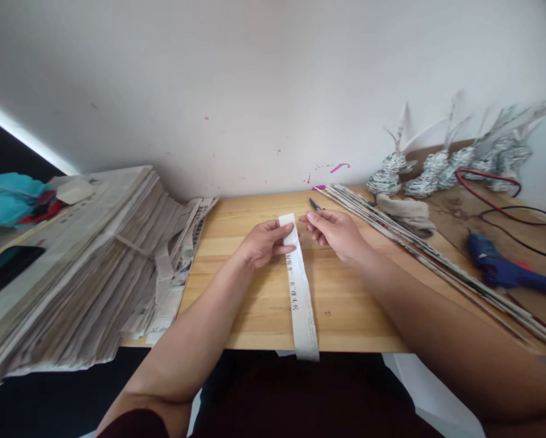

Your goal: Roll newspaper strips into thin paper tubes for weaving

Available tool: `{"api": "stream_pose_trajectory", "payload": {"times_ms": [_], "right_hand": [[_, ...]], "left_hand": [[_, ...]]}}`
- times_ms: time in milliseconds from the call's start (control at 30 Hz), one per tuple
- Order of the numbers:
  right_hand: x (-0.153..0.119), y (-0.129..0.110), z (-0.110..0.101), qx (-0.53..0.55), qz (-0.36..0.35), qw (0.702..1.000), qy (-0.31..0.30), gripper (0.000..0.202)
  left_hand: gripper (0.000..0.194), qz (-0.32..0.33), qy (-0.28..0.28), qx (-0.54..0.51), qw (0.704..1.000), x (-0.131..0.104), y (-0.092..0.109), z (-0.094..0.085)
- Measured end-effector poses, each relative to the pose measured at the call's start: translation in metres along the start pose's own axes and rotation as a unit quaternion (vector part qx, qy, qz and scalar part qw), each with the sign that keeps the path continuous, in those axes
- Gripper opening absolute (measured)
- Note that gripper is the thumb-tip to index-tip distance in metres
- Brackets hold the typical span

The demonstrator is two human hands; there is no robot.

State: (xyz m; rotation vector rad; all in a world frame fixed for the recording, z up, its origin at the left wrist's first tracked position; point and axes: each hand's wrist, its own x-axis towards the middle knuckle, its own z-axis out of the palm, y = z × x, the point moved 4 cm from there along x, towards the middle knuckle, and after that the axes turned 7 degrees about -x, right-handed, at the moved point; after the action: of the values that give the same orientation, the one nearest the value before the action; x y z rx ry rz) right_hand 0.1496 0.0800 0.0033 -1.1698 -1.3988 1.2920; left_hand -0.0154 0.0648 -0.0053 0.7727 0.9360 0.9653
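A long newspaper strip [302,304] with a column of dark print runs down over the table's front edge. My left hand [267,243] pinches it close to its upper end, thumb across the paper. Just right of that end, my right hand [335,232] is closed with thumb and fingertips together. Whether anything tiny sits in that pinch I cannot make out. Behind the right hand, a dark pointed blade-like tool [315,204] lies on the wooden table [236,274], partly hidden by the fingers.
Stacked newspapers [117,255] fill the left side, with a phone [12,264] and blue objects [14,188] on top. Thin rolled paper sticks [405,243] lie diagonally at right. Beyond them are a grey cloth [405,212], blue glue gun [505,267], cables and woven paper figures [425,173].
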Motion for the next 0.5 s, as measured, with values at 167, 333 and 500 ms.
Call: {"api": "stream_pose_trajectory", "payload": {"times_ms": [167, 333, 500], "right_hand": [[-0.004, 0.002, 0.008, -0.026, -0.004, 0.998, -0.052, 0.035], [-0.005, 0.004, 0.007, -0.029, 0.009, 0.999, -0.039, 0.031], [-0.006, 0.0, 0.007, 0.002, 0.011, 1.0, -0.009, 0.027]], "left_hand": [[0.029, -0.002, -0.021, 0.037, 0.999, -0.004, -0.01, 0.002], [0.03, -0.003, -0.041, 0.045, 0.998, -0.006, -0.011, 0.008], [0.023, -0.029, -0.049, 0.002, 0.998, -0.008, -0.015, 0.013]]}}
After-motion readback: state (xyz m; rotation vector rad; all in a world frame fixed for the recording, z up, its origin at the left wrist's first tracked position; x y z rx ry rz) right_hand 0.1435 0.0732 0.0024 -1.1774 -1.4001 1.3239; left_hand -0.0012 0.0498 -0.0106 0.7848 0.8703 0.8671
